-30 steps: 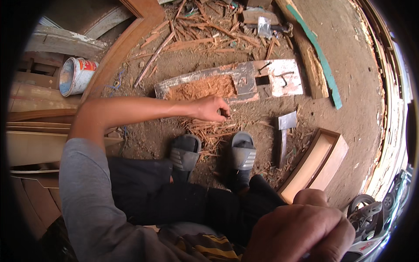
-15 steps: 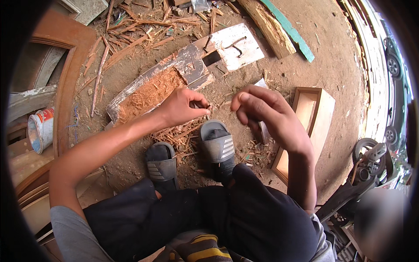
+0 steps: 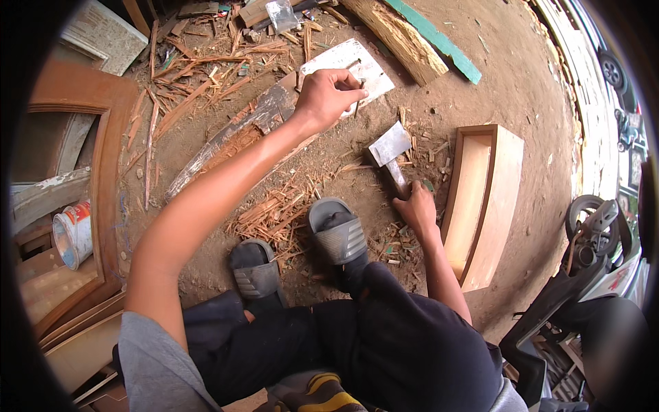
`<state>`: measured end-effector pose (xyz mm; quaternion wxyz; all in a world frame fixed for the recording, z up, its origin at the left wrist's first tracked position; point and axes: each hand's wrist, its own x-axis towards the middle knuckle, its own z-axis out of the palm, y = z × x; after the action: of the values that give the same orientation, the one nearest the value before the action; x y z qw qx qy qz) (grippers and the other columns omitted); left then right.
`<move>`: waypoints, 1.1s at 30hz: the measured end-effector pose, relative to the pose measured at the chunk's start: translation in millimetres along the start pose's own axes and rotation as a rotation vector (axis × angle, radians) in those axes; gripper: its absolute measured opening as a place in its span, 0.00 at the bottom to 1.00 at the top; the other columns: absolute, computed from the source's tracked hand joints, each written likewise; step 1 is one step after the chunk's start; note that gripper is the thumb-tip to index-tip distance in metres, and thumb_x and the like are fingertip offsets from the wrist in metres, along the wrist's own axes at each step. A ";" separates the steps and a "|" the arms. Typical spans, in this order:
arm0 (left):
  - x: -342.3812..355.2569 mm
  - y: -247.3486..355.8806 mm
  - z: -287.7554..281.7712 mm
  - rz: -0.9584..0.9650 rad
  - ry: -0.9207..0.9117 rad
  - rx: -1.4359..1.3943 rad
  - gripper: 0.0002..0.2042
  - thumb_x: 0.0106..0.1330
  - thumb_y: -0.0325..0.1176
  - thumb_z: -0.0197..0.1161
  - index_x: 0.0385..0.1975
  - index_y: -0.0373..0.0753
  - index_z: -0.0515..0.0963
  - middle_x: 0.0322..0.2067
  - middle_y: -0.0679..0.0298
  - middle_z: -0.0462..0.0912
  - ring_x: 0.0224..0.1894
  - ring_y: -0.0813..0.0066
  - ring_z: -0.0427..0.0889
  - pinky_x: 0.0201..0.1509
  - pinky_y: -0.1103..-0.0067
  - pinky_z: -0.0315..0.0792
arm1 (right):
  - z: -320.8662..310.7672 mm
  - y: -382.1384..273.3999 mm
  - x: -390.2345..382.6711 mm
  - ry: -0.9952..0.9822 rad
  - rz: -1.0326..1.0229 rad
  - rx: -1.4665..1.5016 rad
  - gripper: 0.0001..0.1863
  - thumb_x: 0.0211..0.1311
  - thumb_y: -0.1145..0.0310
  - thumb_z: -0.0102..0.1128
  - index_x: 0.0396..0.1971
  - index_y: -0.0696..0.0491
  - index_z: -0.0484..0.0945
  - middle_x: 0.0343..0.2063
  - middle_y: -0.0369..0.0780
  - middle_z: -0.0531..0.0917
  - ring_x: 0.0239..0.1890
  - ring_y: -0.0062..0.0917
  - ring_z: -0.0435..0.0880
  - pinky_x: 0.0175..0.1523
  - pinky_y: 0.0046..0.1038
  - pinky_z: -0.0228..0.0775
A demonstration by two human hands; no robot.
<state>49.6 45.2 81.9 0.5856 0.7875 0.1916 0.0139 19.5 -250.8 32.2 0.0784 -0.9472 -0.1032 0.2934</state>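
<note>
My left hand (image 3: 328, 101) is closed over the white-painted end of a weathered wooden board (image 3: 371, 63). Its fingertips pinch a dark nail (image 3: 358, 98), held nearly upright; whether the tip touches the wood I cannot tell. Another nail (image 3: 354, 65) sticks out of the board just beyond. Low over the dirt, my right hand (image 3: 416, 208) is wrapped round the handle of a hatchet (image 3: 390, 144), whose broad grey metal head points away from me. My left forearm covers part of the board's gouged, splintered middle.
Wood splinters (image 3: 271, 216) lie by my sandals (image 3: 336, 230). At right sits an open wooden box frame (image 3: 489, 206), with a motorcycle (image 3: 583, 240) beyond. A door frame (image 3: 103, 172) and paint bucket (image 3: 73, 235) stand left. A rough timber (image 3: 405, 44) and green strip (image 3: 439, 38) lie ahead.
My left hand has moved forward from near my feet to the board's white end. My right hand has come down and taken hold of the hatchet on the ground.
</note>
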 end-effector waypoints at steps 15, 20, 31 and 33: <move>100.9 3.9 47.3 0.257 0.124 0.175 0.09 0.60 0.39 0.65 0.36 0.44 0.84 0.31 0.68 0.87 0.33 0.81 0.84 0.38 0.82 0.76 | 4.0 -4.7 6.3 -1.023 0.377 1.543 0.15 0.61 0.63 0.57 0.44 0.51 0.68 0.24 0.36 0.75 0.21 0.22 0.74 0.28 0.28 0.70; 109.6 -7.7 44.4 0.295 0.076 0.142 0.11 0.60 0.39 0.65 0.41 0.47 0.85 0.35 0.65 0.87 0.34 0.79 0.84 0.41 0.79 0.76 | -9.7 -1.4 13.6 -1.034 0.360 1.437 0.15 0.63 0.62 0.55 0.44 0.53 0.68 0.22 0.35 0.73 0.20 0.21 0.72 0.27 0.27 0.70; 113.8 -8.5 46.2 0.241 0.013 0.196 0.13 0.62 0.42 0.63 0.41 0.43 0.83 0.36 0.63 0.87 0.38 0.73 0.84 0.47 0.77 0.75 | -4.1 0.9 13.1 -1.197 0.336 1.833 0.17 0.63 0.64 0.56 0.49 0.54 0.67 0.26 0.37 0.74 0.25 0.23 0.73 0.30 0.27 0.70; 113.5 -7.0 46.5 0.282 -0.024 0.210 0.13 0.63 0.42 0.62 0.42 0.42 0.82 0.33 0.64 0.86 0.36 0.72 0.84 0.46 0.75 0.76 | -7.6 -4.1 7.4 -1.152 0.444 1.903 0.16 0.65 0.66 0.54 0.50 0.53 0.67 0.30 0.39 0.75 0.26 0.23 0.72 0.28 0.25 0.69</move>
<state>164.1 40.4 37.8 0.4948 0.8634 0.0726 0.0665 29.2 -245.6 35.2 0.6536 -0.2242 0.3114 0.6524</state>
